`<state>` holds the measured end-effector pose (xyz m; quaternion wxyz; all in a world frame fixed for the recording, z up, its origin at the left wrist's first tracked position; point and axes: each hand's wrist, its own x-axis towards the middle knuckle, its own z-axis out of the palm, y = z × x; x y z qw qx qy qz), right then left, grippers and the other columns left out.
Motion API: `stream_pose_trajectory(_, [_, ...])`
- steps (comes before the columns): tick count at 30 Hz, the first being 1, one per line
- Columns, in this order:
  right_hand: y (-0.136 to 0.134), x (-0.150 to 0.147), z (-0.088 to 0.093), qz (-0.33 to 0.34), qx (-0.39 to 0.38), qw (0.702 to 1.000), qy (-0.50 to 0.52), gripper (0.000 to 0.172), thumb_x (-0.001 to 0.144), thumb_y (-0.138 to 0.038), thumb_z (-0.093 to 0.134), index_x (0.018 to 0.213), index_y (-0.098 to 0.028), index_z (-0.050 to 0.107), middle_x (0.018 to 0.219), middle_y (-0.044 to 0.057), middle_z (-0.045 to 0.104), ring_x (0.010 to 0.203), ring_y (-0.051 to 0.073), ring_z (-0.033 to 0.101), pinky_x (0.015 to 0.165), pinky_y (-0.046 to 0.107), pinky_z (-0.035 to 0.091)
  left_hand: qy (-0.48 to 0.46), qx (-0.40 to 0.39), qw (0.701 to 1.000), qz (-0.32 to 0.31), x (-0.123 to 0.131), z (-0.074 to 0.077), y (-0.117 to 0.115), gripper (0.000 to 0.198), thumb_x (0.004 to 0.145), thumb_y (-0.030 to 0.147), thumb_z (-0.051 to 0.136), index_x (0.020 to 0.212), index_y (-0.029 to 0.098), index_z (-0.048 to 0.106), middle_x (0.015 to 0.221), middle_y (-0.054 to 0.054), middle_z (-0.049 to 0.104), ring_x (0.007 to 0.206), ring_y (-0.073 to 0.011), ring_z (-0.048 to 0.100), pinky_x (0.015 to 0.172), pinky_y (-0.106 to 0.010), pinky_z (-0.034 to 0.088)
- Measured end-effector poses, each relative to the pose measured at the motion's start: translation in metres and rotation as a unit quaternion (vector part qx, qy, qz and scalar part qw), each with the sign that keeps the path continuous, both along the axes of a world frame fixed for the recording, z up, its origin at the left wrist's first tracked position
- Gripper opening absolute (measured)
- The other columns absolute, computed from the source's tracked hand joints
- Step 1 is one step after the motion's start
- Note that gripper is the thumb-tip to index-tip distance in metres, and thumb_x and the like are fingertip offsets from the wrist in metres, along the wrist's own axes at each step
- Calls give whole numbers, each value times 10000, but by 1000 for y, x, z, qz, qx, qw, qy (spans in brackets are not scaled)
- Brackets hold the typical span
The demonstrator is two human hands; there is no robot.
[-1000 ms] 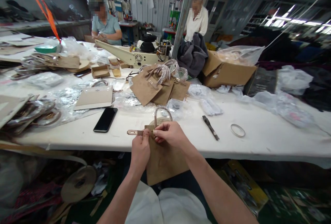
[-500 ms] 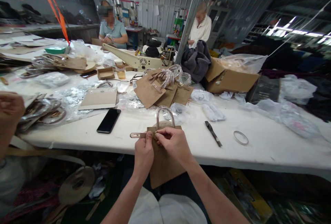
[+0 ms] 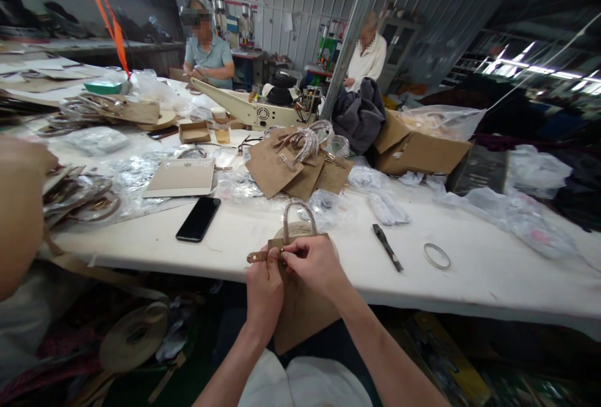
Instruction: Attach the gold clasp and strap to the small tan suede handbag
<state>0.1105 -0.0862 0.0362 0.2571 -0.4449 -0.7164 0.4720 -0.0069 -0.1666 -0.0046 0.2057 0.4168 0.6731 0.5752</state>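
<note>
A brown handbag panel (image 3: 305,316) hangs over the table's front edge toward my lap, its plastic-wrapped handle (image 3: 300,205) lying up on the tabletop. My left hand (image 3: 265,291) is closed on the panel's upper left edge, thumb pressing a short brown strap (image 3: 256,257) whose slotted end sticks out to the left. Right beside that thumb, my right hand (image 3: 319,266) pinches at the strap's inner end, where a tiny metal glint shows. What lies between those fingertips is too small to make out.
A black phone (image 3: 198,219) lies left of the panel; a dark metal tool (image 3: 387,248) and a tape roll (image 3: 437,256) lie right. Beyond are stacked handbag panels (image 3: 277,172) and a cardboard box (image 3: 422,150). Another person's arm (image 3: 19,219) reaches in at left. Two people work behind.
The strap's end has shifted a little right and down, and my left thumb has come closer to my right fingertips. The other person's arm at left has moved and looks larger.
</note>
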Motion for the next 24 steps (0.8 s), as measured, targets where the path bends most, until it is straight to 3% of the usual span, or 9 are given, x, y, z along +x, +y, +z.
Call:
stream_pose_trajectory(4, [2, -1, 7, 8, -14, 1000, -25, 107, 878, -248, 767, 847, -187, 850, 669, 36, 785, 632, 214, 755, 584, 277, 516, 20, -5, 1000, 4, 3, -2, -2, 381, 1143, 413, 428, 980, 211, 707, 902, -94, 748, 841, -279, 694, 783, -342, 473])
stream_pose_trajectory(9, [-7, -10, 18, 22, 103, 989, -101, 169, 850, -106, 711, 753, -190, 822, 770, 60, 813, 697, 198, 731, 637, 294, 462, 41, -4, 999, 0, 6, -5, -4, 373, 1126, 386, 422, 965, 203, 705, 896, -101, 741, 830, -276, 695, 769, -339, 485])
stream_pose_trajectory(15, [-19, -16, 1, 12, 210, 970, -121, 235, 1007, -157, 590, 897, -170, 797, 983, 116, 806, 917, 233, 746, 843, 313, 528, 32, -71, 996, 33, -7, 2, 0, 459, 1057, 560, 481, 947, 198, 741, 873, -128, 766, 875, -334, 728, 767, -372, 538])
stream_pose_trajectory(18, [-18, -3, 5, 78, 153, 984, -55, 257, 1032, -174, 569, 962, -187, 817, 961, 84, 813, 905, 213, 758, 819, 278, 540, -29, -137, 990, 9, -23, -1, 5, 583, 912, 749, 619, 928, 188, 775, 809, -129, 771, 940, -398, 743, 788, -432, 600])
stream_pose_trajectory(20, [-12, 14, 13, 109, 62, 992, 23, 233, 1026, -237, 642, 1172, -220, 823, 920, 38, 824, 857, 195, 773, 779, 247, 555, -51, -189, 981, -6, -36, -7, 8, 630, 794, 803, 686, 895, 190, 784, 808, -136, 779, 984, -443, 750, 799, -490, 634])
stream_pose_trajectory(22, [4, 37, 19, 77, 4, 993, 93, 362, 1010, -342, 725, 1358, -251, 769, 904, 11, 830, 808, 187, 778, 741, 238, 572, -35, -237, 970, -29, -47, -14, 10, 627, 706, 815, 724, 837, 204, 780, 763, -147, 765, 972, -486, 754, 797, -558, 651])
stream_pose_trajectory(24, [35, 66, 17, -31, 36, 992, 120, 369, 1016, -413, 737, 1340, -243, 777, 972, 31, 835, 834, 197, 777, 764, 257, 591, -8, -250, 967, -37, -52, -17, 10, 594, 692, 791, 749, 851, 220, 787, 767, -159, 764, 1003, -514, 753, 817, -614, 657])
